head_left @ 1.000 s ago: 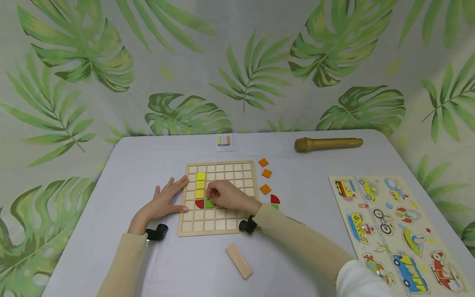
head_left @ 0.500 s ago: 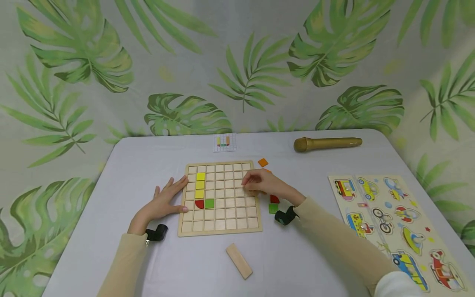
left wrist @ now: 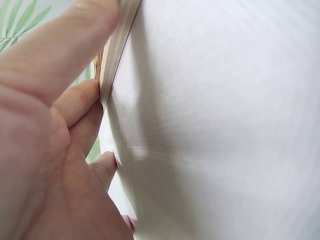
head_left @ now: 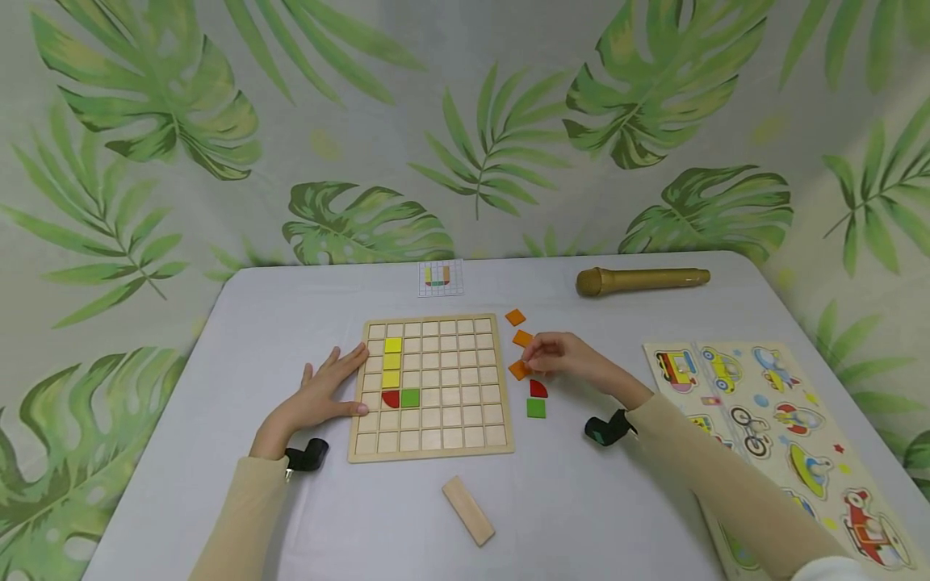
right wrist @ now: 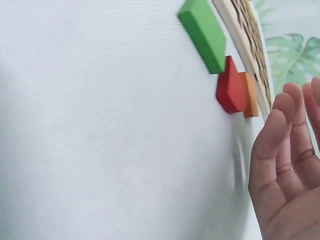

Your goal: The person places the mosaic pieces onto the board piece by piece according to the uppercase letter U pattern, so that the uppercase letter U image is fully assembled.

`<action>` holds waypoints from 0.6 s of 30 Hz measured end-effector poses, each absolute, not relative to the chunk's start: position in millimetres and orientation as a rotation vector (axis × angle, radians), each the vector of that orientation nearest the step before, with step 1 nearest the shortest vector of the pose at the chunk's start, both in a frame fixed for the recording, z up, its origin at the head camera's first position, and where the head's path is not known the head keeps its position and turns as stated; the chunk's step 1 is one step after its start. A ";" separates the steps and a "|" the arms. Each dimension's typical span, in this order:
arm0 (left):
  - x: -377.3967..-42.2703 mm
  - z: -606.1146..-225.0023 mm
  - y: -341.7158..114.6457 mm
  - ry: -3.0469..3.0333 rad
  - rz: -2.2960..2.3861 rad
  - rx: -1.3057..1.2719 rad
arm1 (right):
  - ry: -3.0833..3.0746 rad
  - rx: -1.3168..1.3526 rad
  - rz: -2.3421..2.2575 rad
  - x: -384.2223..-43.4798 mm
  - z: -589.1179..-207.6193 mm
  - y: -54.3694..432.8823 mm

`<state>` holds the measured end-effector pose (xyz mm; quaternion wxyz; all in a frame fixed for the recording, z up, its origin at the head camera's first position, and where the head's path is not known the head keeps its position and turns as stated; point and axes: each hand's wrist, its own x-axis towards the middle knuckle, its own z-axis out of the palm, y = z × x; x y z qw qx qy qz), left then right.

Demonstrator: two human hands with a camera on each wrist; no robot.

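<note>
My left hand (head_left: 323, 387) rests spread along the left edge of a wooden grid board (head_left: 436, 457), thumb and fingertips at its rim. On the board, several yellow square tiles (head_left: 391, 362) form a column, with a red quarter-circle tile (head_left: 391, 399) below and a green square tile (head_left: 410, 399) beside it. My right hand (head_left: 570, 359) is right of the board, fingertips close over the nearest orange tile (head_left: 517, 370). Its fingers are loosely bent, with nothing visible between them in the right wrist view. Another red quarter-circle (right wrist: 231, 90) and green square (right wrist: 202, 35) lie nearby.
Two more orange tiles (head_left: 515, 317) lie beyond my right hand. A printed pattern card (head_left: 441, 278) is behind the board and a wooden block (head_left: 468, 511) in front. A gold microphone (head_left: 643, 281) lies at the back right, a vehicle puzzle board (head_left: 781, 436) at the right.
My right hand has left the green tile on the board and moved right to the loose tiles. The left hand has stayed at the board's edge.
</note>
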<state>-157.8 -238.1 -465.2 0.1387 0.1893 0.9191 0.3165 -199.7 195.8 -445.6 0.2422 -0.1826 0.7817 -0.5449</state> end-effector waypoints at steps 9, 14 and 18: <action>-157.6 -464.2 -237.5 2.659 0.916 0.553 | 2.092 -0.533 -1.483 -189.8 -448.6 200.5; -157.5 -463.1 -236.5 2.660 0.911 0.546 | 2.126 -0.585 -1.408 -185.3 -449.7 200.1; -156.7 -462.3 -236.3 2.660 0.914 0.540 | 2.204 -0.686 -1.318 -179.5 -450.2 200.1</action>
